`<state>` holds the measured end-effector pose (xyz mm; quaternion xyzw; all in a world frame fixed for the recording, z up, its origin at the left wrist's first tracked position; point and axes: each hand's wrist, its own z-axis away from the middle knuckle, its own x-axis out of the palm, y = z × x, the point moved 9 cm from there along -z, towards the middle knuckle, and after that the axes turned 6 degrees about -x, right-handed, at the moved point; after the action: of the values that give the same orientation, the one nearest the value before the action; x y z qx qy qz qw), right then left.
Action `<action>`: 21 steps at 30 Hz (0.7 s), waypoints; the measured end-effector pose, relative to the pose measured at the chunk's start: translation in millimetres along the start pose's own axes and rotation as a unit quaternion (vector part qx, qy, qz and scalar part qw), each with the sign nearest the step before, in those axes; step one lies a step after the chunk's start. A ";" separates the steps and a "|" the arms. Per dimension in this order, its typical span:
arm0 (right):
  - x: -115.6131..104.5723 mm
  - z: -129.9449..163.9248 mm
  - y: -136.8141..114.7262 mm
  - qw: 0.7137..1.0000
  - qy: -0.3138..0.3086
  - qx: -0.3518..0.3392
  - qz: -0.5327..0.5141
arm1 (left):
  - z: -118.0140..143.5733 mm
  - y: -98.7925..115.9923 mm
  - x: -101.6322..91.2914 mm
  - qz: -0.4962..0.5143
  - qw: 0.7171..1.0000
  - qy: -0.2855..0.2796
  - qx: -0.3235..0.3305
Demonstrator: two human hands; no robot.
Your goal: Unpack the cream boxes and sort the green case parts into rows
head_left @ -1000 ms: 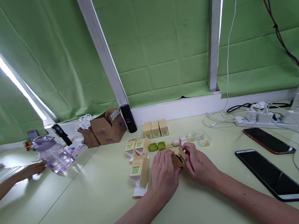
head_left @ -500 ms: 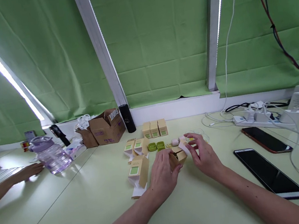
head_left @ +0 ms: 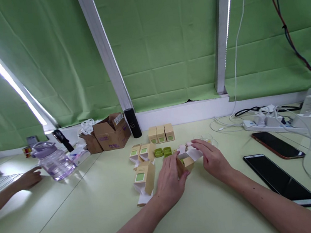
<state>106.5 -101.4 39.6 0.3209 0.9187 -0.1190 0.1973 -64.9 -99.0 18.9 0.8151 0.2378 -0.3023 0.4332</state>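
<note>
Tan cardboard carton point(head_left: 188, 162) with white flaps sits on the pale green worktop point(head_left: 106, 217), gripped by the left hand point(head_left: 171, 178) while the right hand point(head_left: 212, 157) pinches its flap, which could tear if tugged hard.

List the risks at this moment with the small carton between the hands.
The left hand pinches the small tan carton while the right hand pulls its white flap; the flap might tear. The green cases and pink cases lie close behind, so a slip could knock them away.
</note>
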 end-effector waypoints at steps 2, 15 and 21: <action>2.8 0.5 -0.2 1.000 -0.015 0.014 -0.004 | 0.2 -2.9 2.1 0.014 1.000 -0.007 -0.011; 8.4 -3.4 -1.5 0.973 -0.036 0.167 -0.158 | 0.1 -21.7 9.5 0.118 0.990 -0.019 -0.072; 9.2 -6.8 -17.6 0.983 -0.087 0.094 -0.129 | -0.7 -26.3 11.8 0.122 0.990 -0.019 -0.074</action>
<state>86.7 -107.5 43.2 0.2054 0.9163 -0.2565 0.2290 -73.4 -83.5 -3.9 0.7974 0.1504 -0.2446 0.5307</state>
